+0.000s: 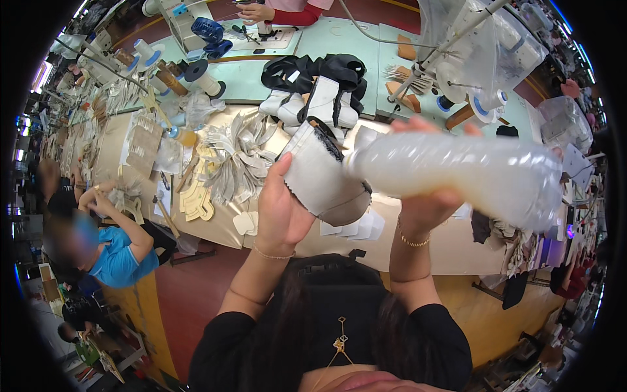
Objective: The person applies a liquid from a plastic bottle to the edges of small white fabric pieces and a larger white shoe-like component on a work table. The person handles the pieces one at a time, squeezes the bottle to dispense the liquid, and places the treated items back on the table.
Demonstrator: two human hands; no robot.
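Note:
My left hand [279, 208] is closed on a pale grey shoe upper [321, 175] with black edging along its opening. The thumb lies on its left side and the palm supports it from below. My right hand [428, 206] is wrapped around a large translucent plastic bottle [477, 166], smeared by motion. Tilted nearly sideways, the bottle has its narrow end to the left, at the upper's right side. Whether that tip touches the upper, I cannot tell. Just beyond lies a pile of white and black shoe uppers [320, 98] with black straps or linings.
Fanned grey cut pieces [238, 157] and cream pieces [196, 196] cover the table's left, near a hammer [166, 215]. White pieces [356, 225] lie under my hands. Thread cones [206, 78] and a sewing machine stand beyond. Co-workers sit at the far side and left [124, 255].

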